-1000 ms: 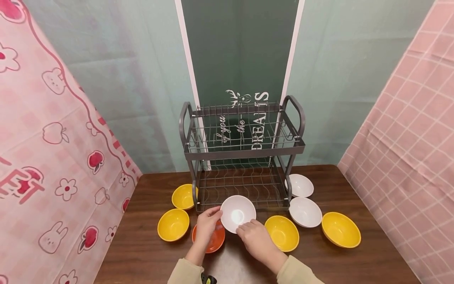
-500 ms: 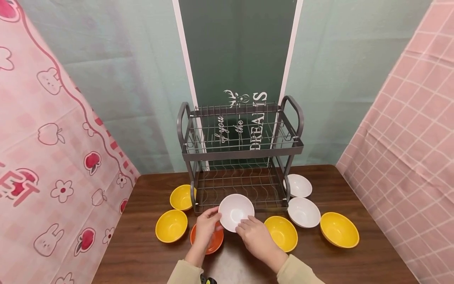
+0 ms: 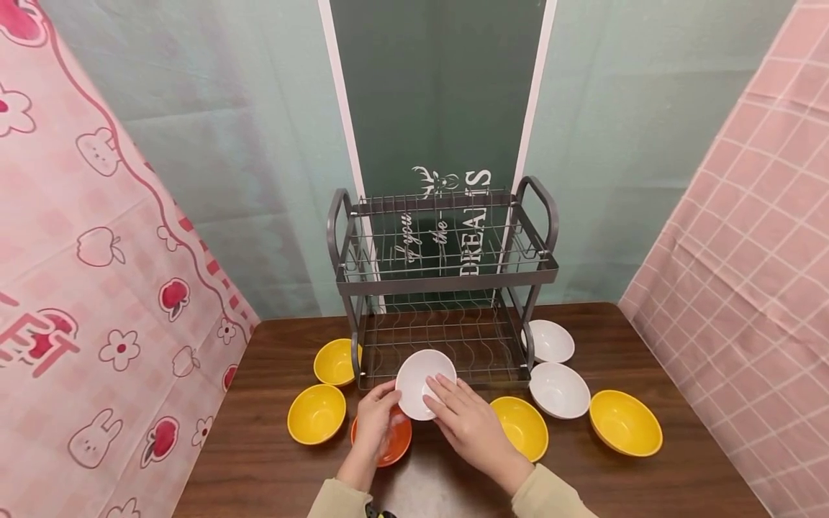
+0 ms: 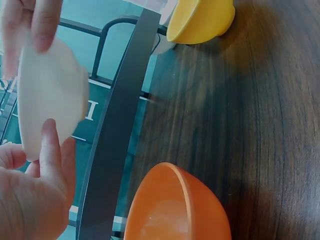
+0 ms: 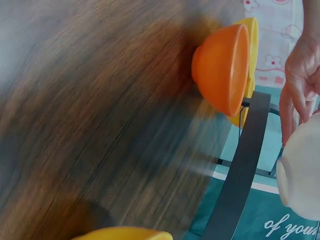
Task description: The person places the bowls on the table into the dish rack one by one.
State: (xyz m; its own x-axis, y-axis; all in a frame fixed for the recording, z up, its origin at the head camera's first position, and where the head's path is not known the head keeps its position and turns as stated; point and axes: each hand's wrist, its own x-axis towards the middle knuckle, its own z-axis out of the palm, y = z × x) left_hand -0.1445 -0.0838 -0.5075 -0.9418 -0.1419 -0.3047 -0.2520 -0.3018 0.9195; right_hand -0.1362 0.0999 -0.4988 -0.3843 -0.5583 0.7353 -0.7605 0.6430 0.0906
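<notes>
A white bowl (image 3: 417,406) is held up in front of the dish rack, its inside facing me. My left hand (image 3: 374,424) grips its left side; in the left wrist view the fingers lie against the outer wall. My right hand (image 3: 469,424) holds the bowl's right side, its fingers reaching over the rim into the inside. In the left wrist view one of its digits overlaps the outer wall, blurred. The right wrist view shows the left hand (image 5: 300,80) beside the bowl. Below the left hand stands an orange bowl (image 3: 398,442), partly hidden by it.
The grey two-tier dish rack (image 3: 447,280) stands behind the hands. Two yellow bowls, the nearer yellow bowl (image 3: 316,416) among them, stand left. On the right are two white bowls, including the front white bowl (image 3: 560,392), a yellow bowl (image 3: 523,432) and another yellow bowl (image 3: 624,424).
The held white bowl has shifted slightly left and up. My right hand's fingers have moved from the lower right rim farther over the bowl's inside. The left hand keeps its hold.
</notes>
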